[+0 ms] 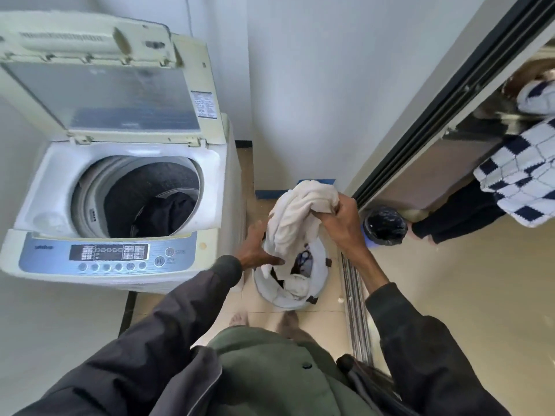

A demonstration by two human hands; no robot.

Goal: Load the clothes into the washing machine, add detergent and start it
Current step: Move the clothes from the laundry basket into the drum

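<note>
1. Pale tiled floor (450, 280) and white walls; a top-loading washing machine (45, 181) stands at left with its lid (99, 85) raised.
2. We note a dark garment (168, 214) lying in the drum.
3. A white laundry basket (319, 283) stands on the floor just right of the machine, with more clothes inside.
4. Right hand (342, 217): grip closed on a bunched white garment (297, 217) held above the basket, its lower end trailing inside.
5. Left hand (258, 250): grip open, fingers extended against that garment's lower part at the basket rim.
6. A black-lined bin (384, 226) sits near the door track.
</note>
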